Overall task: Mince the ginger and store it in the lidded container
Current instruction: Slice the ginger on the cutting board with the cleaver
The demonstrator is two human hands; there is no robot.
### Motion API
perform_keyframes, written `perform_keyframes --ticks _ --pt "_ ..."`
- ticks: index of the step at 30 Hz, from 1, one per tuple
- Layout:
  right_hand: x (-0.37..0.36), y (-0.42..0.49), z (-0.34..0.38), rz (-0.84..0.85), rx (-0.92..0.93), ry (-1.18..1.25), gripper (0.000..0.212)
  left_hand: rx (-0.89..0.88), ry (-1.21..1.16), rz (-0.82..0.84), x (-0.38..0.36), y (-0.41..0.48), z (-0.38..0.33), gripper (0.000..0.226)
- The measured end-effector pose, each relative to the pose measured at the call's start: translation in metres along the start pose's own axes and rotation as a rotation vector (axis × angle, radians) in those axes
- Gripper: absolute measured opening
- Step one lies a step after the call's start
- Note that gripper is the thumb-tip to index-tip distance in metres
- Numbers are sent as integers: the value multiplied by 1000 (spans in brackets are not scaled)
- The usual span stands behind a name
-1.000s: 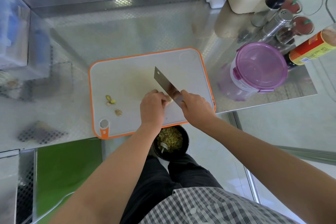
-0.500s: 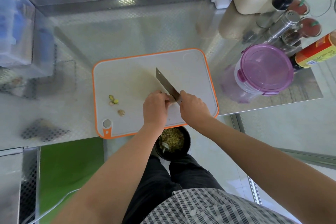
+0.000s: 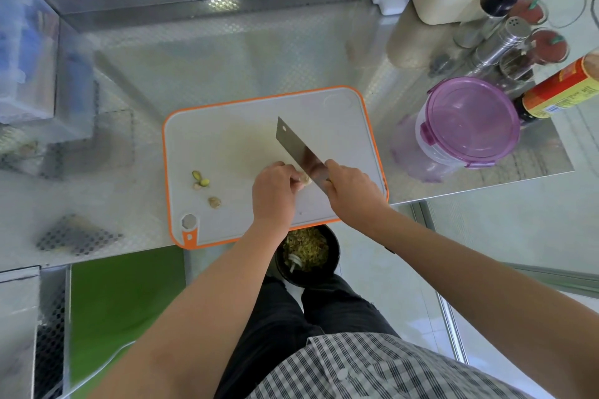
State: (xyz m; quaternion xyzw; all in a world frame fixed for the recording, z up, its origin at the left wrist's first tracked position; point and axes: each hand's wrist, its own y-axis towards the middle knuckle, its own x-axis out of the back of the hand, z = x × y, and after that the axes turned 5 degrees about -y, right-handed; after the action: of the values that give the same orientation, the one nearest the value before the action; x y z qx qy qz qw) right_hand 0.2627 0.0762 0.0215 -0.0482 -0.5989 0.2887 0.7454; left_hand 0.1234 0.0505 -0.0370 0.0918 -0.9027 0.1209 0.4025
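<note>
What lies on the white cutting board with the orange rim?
Near its left edge lie greenish and brown scraps. The left hand holds a pale ginger piece beside the steel cleaver, gripped by the right hand. That hand hides most of it.

Left hand (image 3: pixel 274 194) holds ginger (image 3: pixel 304 179); right hand (image 3: pixel 351 194) grips cleaver (image 3: pixel 296 149).

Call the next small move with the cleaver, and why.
Probably press the cleaver down through the ginger: the left hand pins the piece on the cutting board, the right hand grips the handle with the blade beside that piece, which looks far from minced.
</note>
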Motion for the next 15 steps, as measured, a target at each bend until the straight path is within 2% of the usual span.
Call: perform_keyframes --ticks 2,15 --pt "-1 -2 1 8 -8 -38 3 6 2 -2 0 0 0 4" --pt "-21 8 14 -18 -56 -113 16 9 -22 11 1 2 -3 6"
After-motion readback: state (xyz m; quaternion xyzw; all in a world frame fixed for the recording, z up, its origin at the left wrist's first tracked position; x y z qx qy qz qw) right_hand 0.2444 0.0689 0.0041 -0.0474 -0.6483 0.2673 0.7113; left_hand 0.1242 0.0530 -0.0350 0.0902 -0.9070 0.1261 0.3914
